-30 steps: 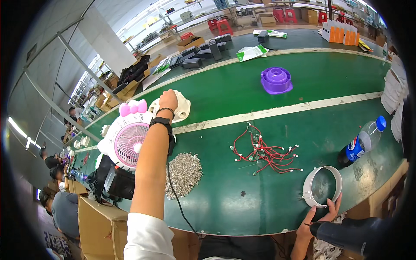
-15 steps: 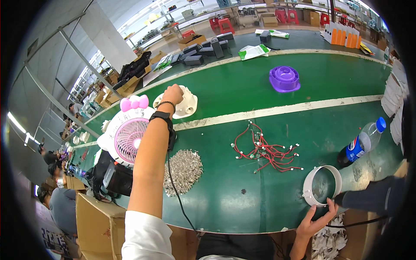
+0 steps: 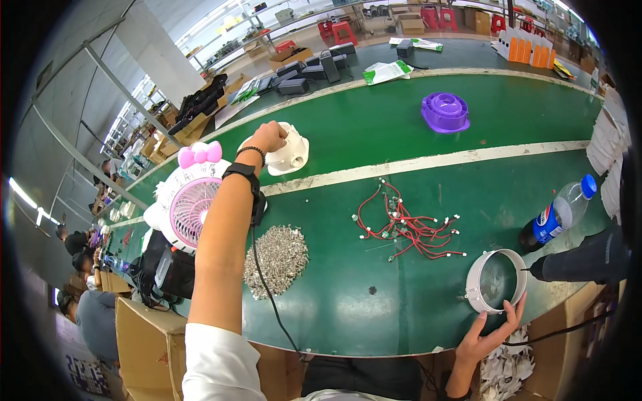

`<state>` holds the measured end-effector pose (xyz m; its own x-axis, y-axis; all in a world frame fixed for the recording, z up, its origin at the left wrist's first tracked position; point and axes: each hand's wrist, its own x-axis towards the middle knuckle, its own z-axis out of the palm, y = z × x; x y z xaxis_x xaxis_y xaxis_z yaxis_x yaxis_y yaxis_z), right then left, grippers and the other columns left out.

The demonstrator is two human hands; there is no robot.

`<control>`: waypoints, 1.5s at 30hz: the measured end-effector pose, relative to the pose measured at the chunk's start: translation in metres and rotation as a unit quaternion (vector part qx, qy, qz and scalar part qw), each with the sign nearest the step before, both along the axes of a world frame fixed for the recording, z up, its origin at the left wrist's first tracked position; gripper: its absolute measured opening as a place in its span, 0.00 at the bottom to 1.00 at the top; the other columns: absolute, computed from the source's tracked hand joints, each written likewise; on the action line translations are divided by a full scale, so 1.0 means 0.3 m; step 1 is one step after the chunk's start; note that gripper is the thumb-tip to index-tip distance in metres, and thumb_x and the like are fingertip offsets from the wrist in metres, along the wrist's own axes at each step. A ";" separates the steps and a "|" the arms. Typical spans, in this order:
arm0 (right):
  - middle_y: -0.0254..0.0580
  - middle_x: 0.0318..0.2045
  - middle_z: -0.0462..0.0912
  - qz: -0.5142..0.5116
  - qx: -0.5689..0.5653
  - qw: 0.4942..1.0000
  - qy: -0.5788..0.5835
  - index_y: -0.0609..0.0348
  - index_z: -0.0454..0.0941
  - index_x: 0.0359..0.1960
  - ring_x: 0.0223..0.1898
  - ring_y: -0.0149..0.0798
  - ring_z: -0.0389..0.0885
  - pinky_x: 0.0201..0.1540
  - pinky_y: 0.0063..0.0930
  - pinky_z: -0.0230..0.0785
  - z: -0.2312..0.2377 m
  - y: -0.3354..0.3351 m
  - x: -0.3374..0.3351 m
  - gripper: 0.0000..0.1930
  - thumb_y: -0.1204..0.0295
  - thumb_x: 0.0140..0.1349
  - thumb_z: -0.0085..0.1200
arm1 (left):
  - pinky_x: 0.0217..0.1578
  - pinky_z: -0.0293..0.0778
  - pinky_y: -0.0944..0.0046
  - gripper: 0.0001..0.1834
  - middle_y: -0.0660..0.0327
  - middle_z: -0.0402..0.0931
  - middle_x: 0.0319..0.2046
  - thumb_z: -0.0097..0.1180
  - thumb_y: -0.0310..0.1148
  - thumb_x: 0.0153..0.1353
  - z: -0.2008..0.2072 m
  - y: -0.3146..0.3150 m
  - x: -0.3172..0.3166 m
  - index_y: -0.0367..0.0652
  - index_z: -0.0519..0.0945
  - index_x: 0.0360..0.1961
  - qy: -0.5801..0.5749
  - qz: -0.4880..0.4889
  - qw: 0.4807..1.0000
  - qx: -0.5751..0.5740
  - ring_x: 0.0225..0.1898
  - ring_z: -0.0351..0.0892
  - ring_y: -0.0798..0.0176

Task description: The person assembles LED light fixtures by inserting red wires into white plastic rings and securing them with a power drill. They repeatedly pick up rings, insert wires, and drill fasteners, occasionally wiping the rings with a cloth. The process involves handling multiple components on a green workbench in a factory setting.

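My left hand (image 3: 270, 137) reaches far out to a cream-white plastic housing (image 3: 292, 156) on the green belt, its fingers closed on the part's upper side; the fingertips are partly hidden. At the lower right, my right hand (image 3: 491, 337) grips the near edge of a white plastic ring (image 3: 474, 287), thumb and fingers at its rim. The ring stands at the table's front edge. Just right of it is a dark electric screwdriver (image 3: 582, 257), its thin bit pointing at the ring's side.
Red wires (image 3: 418, 230) with white connectors lie mid-table, left of them a heap of small metal parts (image 3: 277, 260). A pink-and-white fan (image 3: 190, 207) stands left. A cola bottle (image 3: 552, 217) stands right, a purple base (image 3: 445, 112) on the belt. Cardboard boxes (image 3: 144, 341) flank me.
The screwdriver has shifted up and its bit now shows beside the ring. The cream housing has turned slightly under my left hand. My right hand stays at the ring.
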<state>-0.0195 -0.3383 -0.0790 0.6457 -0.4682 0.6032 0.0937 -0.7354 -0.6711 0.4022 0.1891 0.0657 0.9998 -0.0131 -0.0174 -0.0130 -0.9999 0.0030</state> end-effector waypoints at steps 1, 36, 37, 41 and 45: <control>0.66 0.77 0.61 0.000 0.001 1.000 0.000 0.64 0.67 0.65 0.77 0.63 0.61 0.78 0.55 0.49 0.004 0.001 0.000 0.24 0.79 0.66 0.51 | 0.48 0.82 0.51 0.17 0.47 0.89 0.43 0.66 0.32 0.57 -0.003 0.003 -0.001 0.49 0.91 0.48 -0.004 -0.014 1.000 -0.006 0.43 0.89 0.43; 0.67 0.75 0.62 -0.043 -0.006 0.999 0.028 0.68 0.68 0.62 0.72 0.62 0.65 0.76 0.54 0.50 -0.030 0.011 -0.025 0.24 0.78 0.64 0.54 | 0.51 0.85 0.47 0.12 0.52 0.88 0.49 0.60 0.36 0.67 -0.164 0.013 -0.036 0.47 0.90 0.46 -0.153 0.186 0.963 0.122 0.53 0.88 0.46; 0.67 0.75 0.63 -0.033 0.005 0.999 0.024 0.67 0.69 0.62 0.74 0.63 0.64 0.77 0.54 0.50 0.002 0.016 -0.023 0.24 0.78 0.63 0.54 | 0.50 0.85 0.47 0.12 0.52 0.88 0.49 0.61 0.36 0.67 -0.161 -0.007 -0.038 0.46 0.90 0.47 -0.159 0.193 0.961 0.115 0.53 0.88 0.46; 0.67 0.75 0.63 -0.017 0.009 1.000 0.003 0.65 0.70 0.61 0.75 0.66 0.62 0.76 0.56 0.51 0.014 0.010 -0.012 0.24 0.71 0.65 0.56 | 0.50 0.83 0.42 0.11 0.40 0.85 0.47 0.55 0.30 0.67 -0.030 -0.009 -0.060 0.35 0.84 0.43 -0.266 0.129 0.952 0.081 0.50 0.87 0.38; 0.64 0.78 0.58 -0.016 0.022 0.999 -0.017 0.63 0.62 0.68 0.77 0.62 0.60 0.78 0.53 0.49 -0.003 0.006 -0.003 0.37 0.70 0.60 0.66 | 0.47 0.78 0.41 0.06 0.44 0.82 0.41 0.57 0.28 0.66 0.154 -0.199 -0.151 0.38 0.79 0.41 -0.405 0.016 0.914 -0.003 0.46 0.81 0.35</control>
